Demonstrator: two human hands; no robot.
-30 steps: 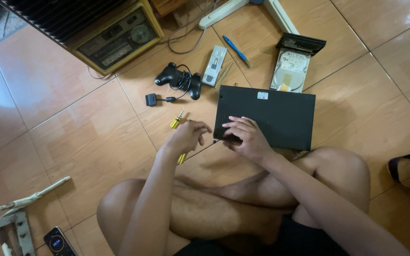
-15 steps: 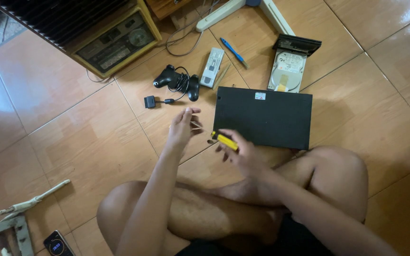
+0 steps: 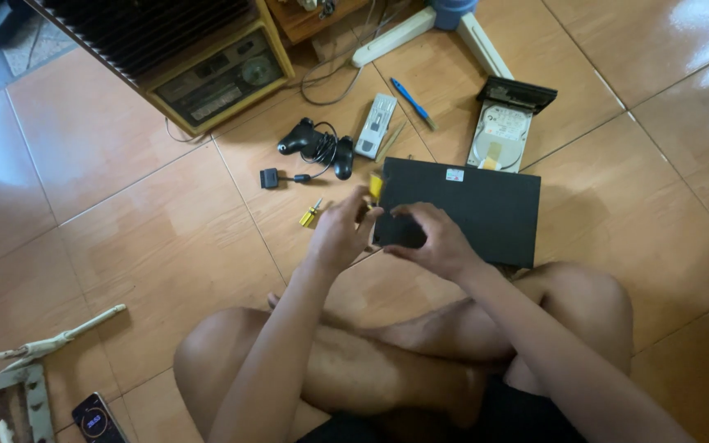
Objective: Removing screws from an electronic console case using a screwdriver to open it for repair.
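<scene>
I sit cross-legged on a tiled floor with a flat black box lying in front of my knees. My left hand is at the box's near left corner, fingers closed on a yellow-handled screwdriver whose handle sticks up above them. Beside it, my right hand arches over the same corner with curved fingers resting on the lid and nothing visible in them. A second small yellow screwdriver lies on the floor just left of my left hand.
Beyond the box lie a black game controller with its cable, a grey remote-like part, a blue pen and an opened disc drive. A wooden radio cabinet stands far left. A phone lies near left.
The yellow screwdriver was in my right hand half a second ago; its handle now sits at my left hand's fingers. Both hands have come together at the box's near left corner.
</scene>
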